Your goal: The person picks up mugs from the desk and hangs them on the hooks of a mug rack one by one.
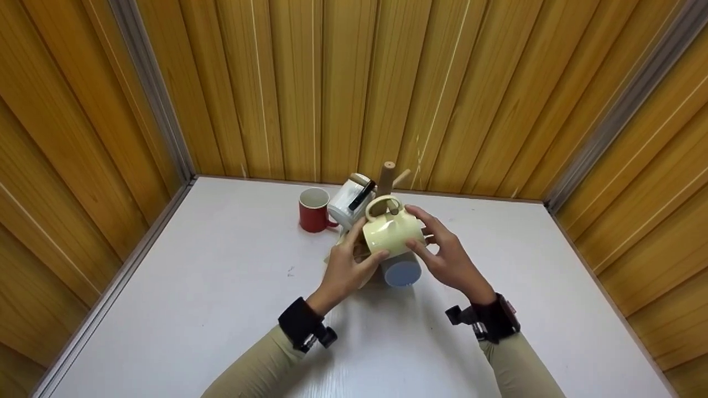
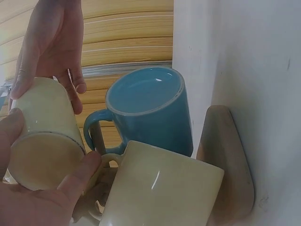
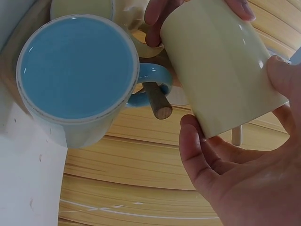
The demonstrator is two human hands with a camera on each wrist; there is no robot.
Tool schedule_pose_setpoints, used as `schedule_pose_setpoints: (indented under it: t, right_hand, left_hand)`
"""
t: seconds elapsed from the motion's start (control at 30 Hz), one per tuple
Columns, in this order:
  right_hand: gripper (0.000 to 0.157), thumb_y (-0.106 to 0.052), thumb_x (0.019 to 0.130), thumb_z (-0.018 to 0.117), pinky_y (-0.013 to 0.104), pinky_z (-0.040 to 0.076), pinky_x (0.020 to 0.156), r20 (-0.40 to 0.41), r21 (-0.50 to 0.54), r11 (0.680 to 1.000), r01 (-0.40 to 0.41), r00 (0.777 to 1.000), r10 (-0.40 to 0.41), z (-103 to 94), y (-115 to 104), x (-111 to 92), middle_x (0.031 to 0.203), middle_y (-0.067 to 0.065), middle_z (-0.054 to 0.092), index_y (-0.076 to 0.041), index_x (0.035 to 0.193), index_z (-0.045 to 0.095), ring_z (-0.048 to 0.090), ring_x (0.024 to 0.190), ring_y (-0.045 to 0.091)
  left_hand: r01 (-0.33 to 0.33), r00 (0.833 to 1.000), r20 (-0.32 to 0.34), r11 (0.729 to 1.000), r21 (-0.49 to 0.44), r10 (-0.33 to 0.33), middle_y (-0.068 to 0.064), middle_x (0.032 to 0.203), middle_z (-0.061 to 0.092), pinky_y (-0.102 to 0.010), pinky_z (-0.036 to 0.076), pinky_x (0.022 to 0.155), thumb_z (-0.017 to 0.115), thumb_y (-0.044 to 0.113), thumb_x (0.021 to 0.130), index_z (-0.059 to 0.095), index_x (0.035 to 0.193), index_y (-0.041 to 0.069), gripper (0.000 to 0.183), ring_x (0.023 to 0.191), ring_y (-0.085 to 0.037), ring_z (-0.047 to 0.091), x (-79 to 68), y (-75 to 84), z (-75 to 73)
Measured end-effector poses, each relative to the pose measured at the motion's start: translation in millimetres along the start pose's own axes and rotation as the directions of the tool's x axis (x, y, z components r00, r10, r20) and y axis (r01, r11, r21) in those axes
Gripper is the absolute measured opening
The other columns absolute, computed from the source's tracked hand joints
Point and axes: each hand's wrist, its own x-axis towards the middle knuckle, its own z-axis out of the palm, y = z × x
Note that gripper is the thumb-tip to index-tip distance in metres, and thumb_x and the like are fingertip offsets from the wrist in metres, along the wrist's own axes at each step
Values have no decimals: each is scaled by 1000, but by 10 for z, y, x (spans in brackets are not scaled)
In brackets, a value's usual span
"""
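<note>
Both hands grip a pale yellow mug [image 1: 394, 233], tilted on its side in front of a wooden mug stand [image 1: 385, 179]. My left hand [image 1: 344, 270] holds one end, thumb below. My right hand [image 1: 449, 260] pinches the other end between thumb and fingers. The mug's handle points up beside a peg; whether the peg passes through it, I cannot tell. Below hangs a blue mug [image 3: 77, 70], its handle looped over a peg. In the left wrist view another cream mug [image 2: 162, 188] hangs low on the stand.
A white mug [image 1: 345, 202] with a black handle hangs on the stand's left side. The red mug [image 1: 313, 214] stands upright on the white table [image 1: 249, 276], left of the stand. Wood-patterned walls [image 1: 343, 88] rise behind and at both sides.
</note>
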Motion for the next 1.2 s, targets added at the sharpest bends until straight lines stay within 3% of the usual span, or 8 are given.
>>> schedule_pose_setpoints:
  t: [0.27,0.47,0.7,0.83,0.9,1.07,1.2]
  right_hand:
    - [65,-8,96,71,40,57,84,-22,9,999,-51,998,51,41,-17,2,154,5,51,-15,156,45,68,103,21]
    - [62,-5,97,70,35,57,85,-21,27,997,-66,998,67,33,-217,39,154,10,51,-6,154,45,69,104,22]
    - [63,-7,99,67,40,58,81,-2,23,996,-84,996,84,12,-329,21,150,16,52,-9,157,42,71,99,25]
    - [65,-6,100,66,40,58,79,-18,14,996,-89,996,89,40,-294,2,144,21,56,-9,158,39,71,96,25]
    - [67,-7,100,66,38,58,79,-23,3,995,-96,995,96,66,-171,-12,143,19,58,-14,160,37,71,97,23]
    - [67,-7,100,65,39,58,78,-39,-6,993,-115,993,114,111,-64,-30,140,18,59,-15,160,36,71,97,24]
    - [63,-7,102,63,39,58,81,-35,5,992,-125,992,125,79,-272,-33,139,20,59,-9,159,36,69,101,25]
  left_hand:
    - [-6,1000,-6,999,36,7,-19,130,68,-35,59,91,77,25,94,37,156,0,78,111,-25,71,-28,-5,0]
    - [-16,999,-43,998,61,18,-17,126,70,-34,61,83,79,28,92,41,154,2,76,102,-20,73,-36,-3,-3]
    - [-20,999,-49,998,58,23,-12,128,70,-35,61,82,79,30,92,43,154,7,75,98,-17,73,-60,-5,-35]
    - [-17,999,-43,999,50,19,-9,131,69,-35,61,79,78,31,93,42,156,13,75,97,-15,73,-101,-5,-53]
    - [-14,999,-43,999,46,16,-8,134,67,-34,61,79,78,32,93,42,156,16,75,100,-15,73,-117,4,-56]
    - [-17,999,-45,999,34,19,-11,138,64,-32,62,78,78,31,93,41,157,17,75,104,-18,72,-137,7,-56]
    - [0,1000,-30,1000,-9,0,-13,140,63,-31,61,80,78,29,94,40,157,17,75,102,-19,73,-148,13,-61]
